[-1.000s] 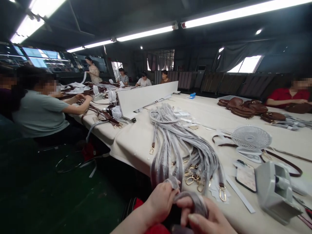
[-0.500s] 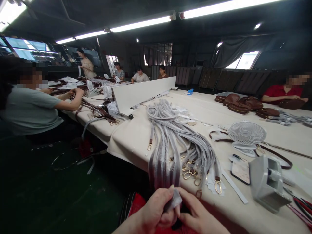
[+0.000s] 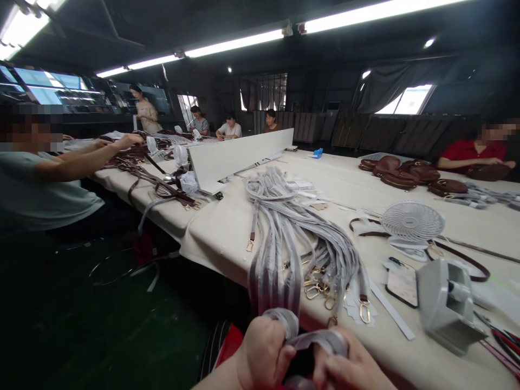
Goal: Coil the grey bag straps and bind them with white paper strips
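Note:
My left hand is closed round a strap wrapped in whitish paper or film, with a loop of it standing above the knuckles. The same wrapped strip runs across to my right hand, whose fingers grip it too. Both hands are low in the view, in front of the table edge. Just beyond them lies a pile of wrapped bag straps, some hanging over the edge. Gold-coloured clasps show at several strap ends.
On the table to the right are a phone, a grey tape dispenser, a white fan and brown bags. A white divider stands behind the pile. A co-worker handles brown straps at left.
My hands have moved apart, and more of the wrapped strap shows as a loop and a strip between them. The co-worker at left has reached farther across the table.

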`<action>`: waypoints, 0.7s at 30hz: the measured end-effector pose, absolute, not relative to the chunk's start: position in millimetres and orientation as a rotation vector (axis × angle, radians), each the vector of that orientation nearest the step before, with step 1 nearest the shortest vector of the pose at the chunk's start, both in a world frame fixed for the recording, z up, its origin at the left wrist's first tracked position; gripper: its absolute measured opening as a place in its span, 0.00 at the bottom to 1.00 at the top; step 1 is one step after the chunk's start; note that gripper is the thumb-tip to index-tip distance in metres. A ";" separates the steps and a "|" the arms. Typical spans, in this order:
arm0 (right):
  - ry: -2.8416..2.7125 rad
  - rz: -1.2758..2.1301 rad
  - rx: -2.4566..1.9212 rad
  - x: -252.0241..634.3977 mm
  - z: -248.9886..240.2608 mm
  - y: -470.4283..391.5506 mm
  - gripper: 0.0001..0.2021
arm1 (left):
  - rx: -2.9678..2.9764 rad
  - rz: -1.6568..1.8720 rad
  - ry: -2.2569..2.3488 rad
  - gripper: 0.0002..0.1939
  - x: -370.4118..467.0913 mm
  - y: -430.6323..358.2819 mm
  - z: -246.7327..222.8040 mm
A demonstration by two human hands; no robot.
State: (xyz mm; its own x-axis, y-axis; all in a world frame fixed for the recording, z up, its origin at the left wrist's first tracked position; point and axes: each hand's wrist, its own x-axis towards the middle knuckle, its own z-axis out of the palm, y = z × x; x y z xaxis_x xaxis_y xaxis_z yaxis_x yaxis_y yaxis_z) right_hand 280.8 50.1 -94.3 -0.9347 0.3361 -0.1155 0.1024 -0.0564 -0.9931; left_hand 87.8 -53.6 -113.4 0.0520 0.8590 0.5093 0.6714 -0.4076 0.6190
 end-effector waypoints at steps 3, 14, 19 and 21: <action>-2.053 1.686 -0.826 279.3 -96.1 70.5 0.22 | 1.500 1.168 1.391 0.34 104.5 -56.6 -93.1; -2.250 1.749 -0.558 241.4 -112.7 22.3 0.13 | 0.584 1.369 0.699 0.37 100.3 -56.8 -65.5; -2.261 1.960 -0.699 240.9 -133.1 20.2 0.20 | 0.604 1.688 0.750 0.30 78.9 -52.6 -31.1; -2.167 2.148 -0.700 249.4 -132.9 14.7 0.19 | 0.741 1.820 0.931 0.25 69.5 -48.5 -27.0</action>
State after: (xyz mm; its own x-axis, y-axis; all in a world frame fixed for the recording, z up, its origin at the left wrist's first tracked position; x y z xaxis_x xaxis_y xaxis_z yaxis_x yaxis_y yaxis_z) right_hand 249.4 14.7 -132.9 -0.8999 0.3174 -0.2992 0.3019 -0.0417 -0.9524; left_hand 69.5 -48.5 -27.0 -0.3854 0.9179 0.0948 -0.4604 -0.2803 0.8423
